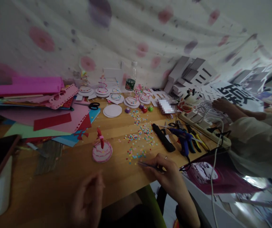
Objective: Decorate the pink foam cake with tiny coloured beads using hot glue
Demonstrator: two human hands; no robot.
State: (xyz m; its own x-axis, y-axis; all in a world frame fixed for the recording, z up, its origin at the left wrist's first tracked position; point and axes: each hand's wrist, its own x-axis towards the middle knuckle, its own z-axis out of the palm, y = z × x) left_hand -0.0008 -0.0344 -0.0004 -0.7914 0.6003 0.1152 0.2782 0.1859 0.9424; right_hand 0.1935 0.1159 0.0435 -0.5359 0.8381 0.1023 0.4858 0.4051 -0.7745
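My right hand (166,171) is closed around dark tweezers (150,165), whose tips point left, just below the scattered confetti dots (134,153). To the left of the dots lies a small round pink-and-white paper cake (102,152), with a red and pink decoration (100,136) standing up on it. My left hand (89,198) hovers at the table's front edge, below this paper cake and apart from it. Its fingers curl with the tips together, slightly blurred. Whether something small is between them cannot be made out.
Coloured paper sheets (52,123) and black-handled scissors (94,105) lie at the left. Decorated paper cakes (131,101), white discs (112,110) and a bottle (131,77) stand at the back. Right are a blue glue gun (183,139), pliers (196,141), cables and another person's arm (231,109).
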